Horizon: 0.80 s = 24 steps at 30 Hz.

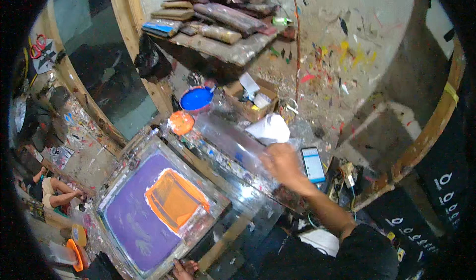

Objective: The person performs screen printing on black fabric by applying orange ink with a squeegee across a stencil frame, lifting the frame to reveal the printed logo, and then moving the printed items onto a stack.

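Nearest, the left hand (185,269) has its fingers bent at the close corner of the purple screen (134,215); whether they pinch it, I can't tell. The screen stretches up and leftward from them. The right hand (283,165) blurs by clear plastic (230,140), its finger pose unreadable. Right of those fingers lies a phone (313,165); beyond them, a white bundle (270,128), then blue paint (197,98) farther left.
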Tool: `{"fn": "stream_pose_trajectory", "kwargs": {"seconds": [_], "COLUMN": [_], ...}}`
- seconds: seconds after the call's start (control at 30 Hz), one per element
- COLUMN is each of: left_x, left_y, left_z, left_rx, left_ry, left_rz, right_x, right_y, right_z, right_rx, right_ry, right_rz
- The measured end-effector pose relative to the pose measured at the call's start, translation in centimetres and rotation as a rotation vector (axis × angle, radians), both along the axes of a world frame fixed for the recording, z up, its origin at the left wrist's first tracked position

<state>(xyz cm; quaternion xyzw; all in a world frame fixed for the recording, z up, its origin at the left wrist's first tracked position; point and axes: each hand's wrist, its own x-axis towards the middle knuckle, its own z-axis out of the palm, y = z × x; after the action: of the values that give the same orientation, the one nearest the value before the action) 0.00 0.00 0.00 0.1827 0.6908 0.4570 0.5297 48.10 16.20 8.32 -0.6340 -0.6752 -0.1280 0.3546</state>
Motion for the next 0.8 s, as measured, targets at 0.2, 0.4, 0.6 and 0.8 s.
{"fn": "stream_pose_trajectory", "kwargs": {"seconds": [0.2, 0.4, 0.6, 0.8], "left_x": [3.4, 3.5, 3.5, 17.3], "left_y": [-0.5, -0.2, -3.0, 0.5], "left_z": [4.0, 2.5, 4.9, 9.2], "left_rx": [-0.074, 0.04, 0.213, 0.372], "left_ry": [-0.079, -0.059, -0.047, -0.717], "left_rz": [0.092, 0.083, -0.099, -0.989], "right_x": [7.9, 7.4, 4.6, -1.5], "right_y": [1.6, 11.0, 12.0, -1.3], "right_z": [6.2, 14.0, 14.4, 19.1], "right_rx": [-0.081, 0.097, -0.066, -0.058], "right_ry": [0.447, 1.185, 1.454, 0.696], "right_rz": [-0.204, 0.428, 0.525, 0.149]}}
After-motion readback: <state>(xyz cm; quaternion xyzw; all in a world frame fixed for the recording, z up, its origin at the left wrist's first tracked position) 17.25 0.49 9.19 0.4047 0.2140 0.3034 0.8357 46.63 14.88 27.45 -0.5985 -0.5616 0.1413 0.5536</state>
